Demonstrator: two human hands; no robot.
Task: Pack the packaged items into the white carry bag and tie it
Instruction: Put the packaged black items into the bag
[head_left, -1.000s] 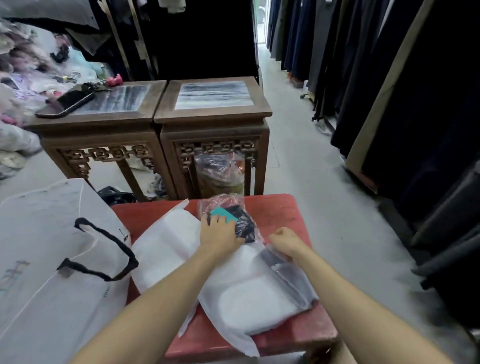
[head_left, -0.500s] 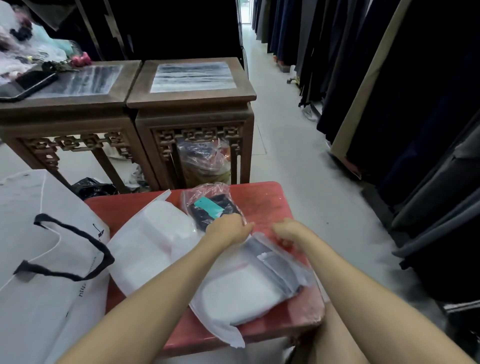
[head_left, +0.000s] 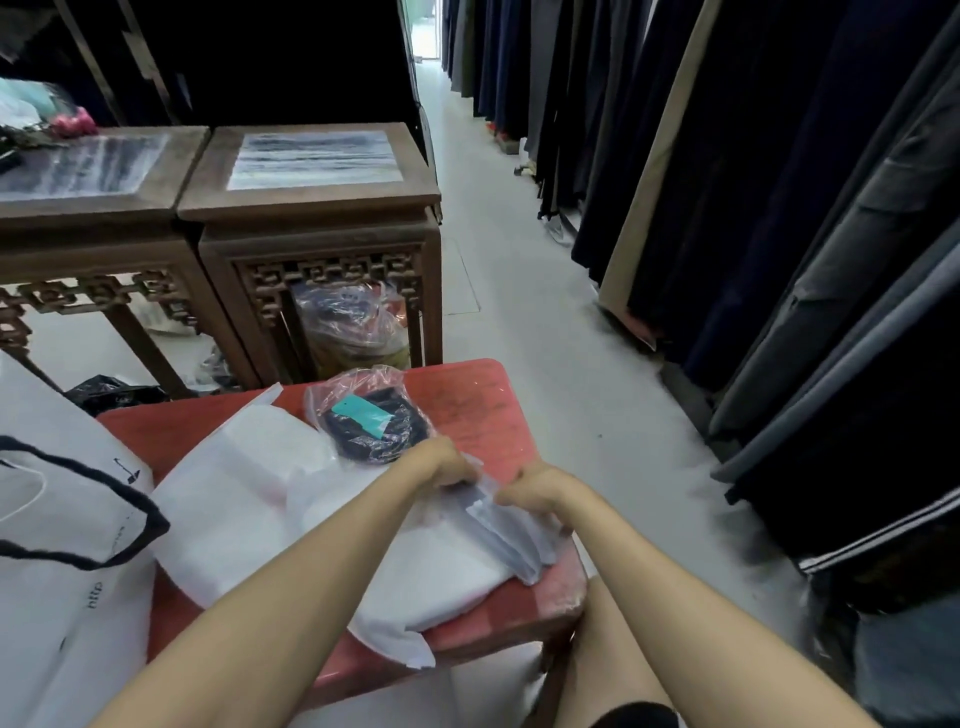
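White non-woven carry bag (head_left: 244, 493) lies flat across the red square table (head_left: 478, 405). On its right side, left hand (head_left: 441, 462) and right hand (head_left: 535, 486) both pinch the clear plastic grey-cloth packet (head_left: 511, 540), fingers curled tight!

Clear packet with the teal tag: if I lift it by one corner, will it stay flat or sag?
Probably sags: the clear packet looks like loose, crinkled film around soft dark fabric. Likely light, and the glossy film may slip.
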